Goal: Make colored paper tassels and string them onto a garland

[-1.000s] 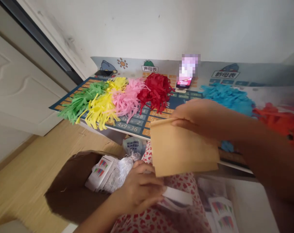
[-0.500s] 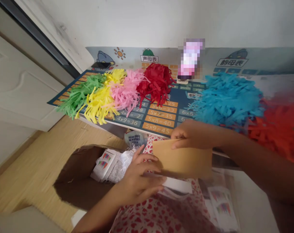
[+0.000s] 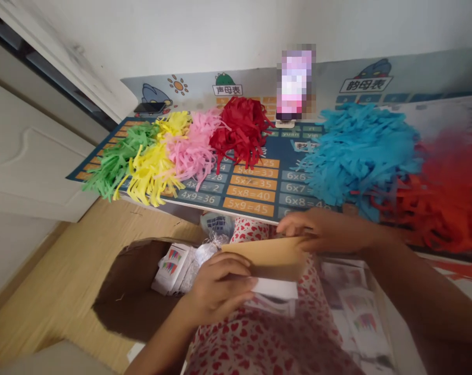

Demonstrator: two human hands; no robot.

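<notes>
Head — left hand (image 3: 222, 284) low, right hand (image 3: 327, 229) higher

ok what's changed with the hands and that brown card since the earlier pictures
The brown card has come down from the table edge toward the left hand; the right hand has shifted to the card's right end, though its grip is unclear. The left hand still holds the white strip; the tassels stayed put.

The clothing (image 3: 275, 344) over the lap and legs is whitish cloth, printed all over with small red hearts turned various ways. The left grip (image 3: 222, 286) and right grip (image 3: 321, 227) are bare hands, with bare forearms (image 3: 411, 281) behind them.
</notes>
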